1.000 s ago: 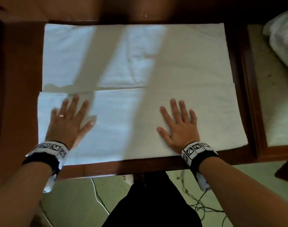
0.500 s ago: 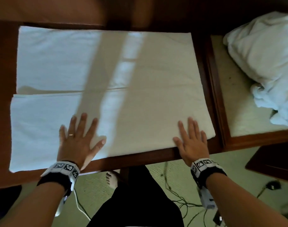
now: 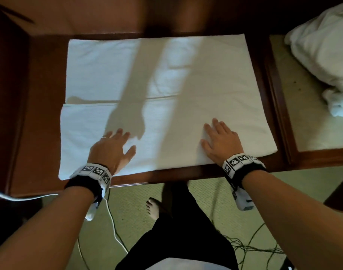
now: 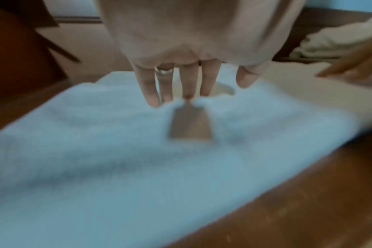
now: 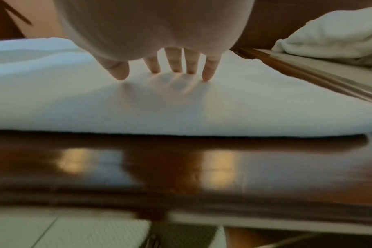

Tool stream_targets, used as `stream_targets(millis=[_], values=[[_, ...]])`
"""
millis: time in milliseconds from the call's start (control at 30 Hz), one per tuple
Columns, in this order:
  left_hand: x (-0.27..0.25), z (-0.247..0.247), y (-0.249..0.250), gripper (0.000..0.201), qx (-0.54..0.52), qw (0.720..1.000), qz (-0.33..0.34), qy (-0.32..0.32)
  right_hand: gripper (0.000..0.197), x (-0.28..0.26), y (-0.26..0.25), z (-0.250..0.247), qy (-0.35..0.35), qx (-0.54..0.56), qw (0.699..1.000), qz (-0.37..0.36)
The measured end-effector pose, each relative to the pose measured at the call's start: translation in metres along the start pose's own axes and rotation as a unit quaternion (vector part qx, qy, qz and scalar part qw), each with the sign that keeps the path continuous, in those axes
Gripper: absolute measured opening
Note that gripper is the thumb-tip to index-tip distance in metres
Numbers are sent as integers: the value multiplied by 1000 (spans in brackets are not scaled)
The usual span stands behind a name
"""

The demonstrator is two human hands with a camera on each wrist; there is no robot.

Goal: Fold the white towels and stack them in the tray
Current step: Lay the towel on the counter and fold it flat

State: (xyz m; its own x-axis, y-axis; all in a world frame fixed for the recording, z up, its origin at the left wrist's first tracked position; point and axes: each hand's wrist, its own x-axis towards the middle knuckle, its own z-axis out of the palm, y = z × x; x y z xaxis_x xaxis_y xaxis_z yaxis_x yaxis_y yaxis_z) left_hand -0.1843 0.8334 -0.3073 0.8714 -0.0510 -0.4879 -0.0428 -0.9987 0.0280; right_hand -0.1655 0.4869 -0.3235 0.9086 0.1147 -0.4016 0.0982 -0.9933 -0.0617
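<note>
- Two hands lie on the near half of the towel. The left hand has its fingers spread and straight, tips on the cloth. The right hand is flat, fingers straight and close together, tips dimpling the cloth in the right wrist view.
- Change: half a second ago the right hand sat at the towel's near right corner; it now rests further in from that edge. The left hand has stayed on the left part of the near layer. Judgement: this is a smoothing pass, with no edge gripped yet, so the next fold has not started.
- One towel lies spread on the wooden table, its near portion doubled over, with the fold's edge running across the middle.
- One tray sits just beside the table's right end.
- One heap of unfolded white towels rests in the tray's far part; the number in it cannot be counted. No folded towel is seen there.
</note>
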Motion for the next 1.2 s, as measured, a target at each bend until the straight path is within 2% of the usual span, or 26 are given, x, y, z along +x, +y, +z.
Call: stream_targets(millis=[100, 200, 267, 367, 500, 567, 700, 800, 900, 967, 1033, 1100, 1200], values=[[-1, -25, 7, 52, 44, 998, -20, -31, 64, -16, -8, -5, -17, -21, 1000, -12], [6, -41, 8, 51, 63, 996, -23, -67, 39, -16, -12, -27, -24, -44, 999, 2], [20, -55, 5, 48, 54, 996, -23, -73, 32, 1, -9, -45, -26, -34, 999, 20], [53, -82, 0, 44, 4, 999, -37, -39, 26, 45, 0, -71, -18, 22, 999, 23], [108, -115, -9, 42, -118, 989, -63, 60, 23, 117, 11, -99, 27, 68, 997, 1], [138, -125, -11, 45, -142, 982, -70, 102, 25, 152, 18, -111, 56, 88, 995, -3], [189, -126, -14, 53, -126, 983, -68, 116, 37, 216, 34, -127, 84, 91, 992, -3], [220, -120, -17, 56, -82, 987, -43, 134, 49, 253, 45, -130, 71, 60, 996, -9], [244, -115, -21, 60, -54, 992, -49, 103, 59, 270, 56, -127, 41, 11, 999, -23], [251, -112, -21, 61, -37, 993, -65, 93, 57, 273, 59, -120, 62, -5, 998, -30], [252, -110, -18, 57, -15, 990, -79, 120, 52, 272, 61, -113, 111, -7, 993, -33], [251, -113, -16, 44, -9, 985, -69, 158, 42, 270, 63, -111, 140, -6, 990, -31], [247, -128, -16, 21, -34, 977, -37, 206, 27, 273, 65, -124, 123, 26, 992, -34]])
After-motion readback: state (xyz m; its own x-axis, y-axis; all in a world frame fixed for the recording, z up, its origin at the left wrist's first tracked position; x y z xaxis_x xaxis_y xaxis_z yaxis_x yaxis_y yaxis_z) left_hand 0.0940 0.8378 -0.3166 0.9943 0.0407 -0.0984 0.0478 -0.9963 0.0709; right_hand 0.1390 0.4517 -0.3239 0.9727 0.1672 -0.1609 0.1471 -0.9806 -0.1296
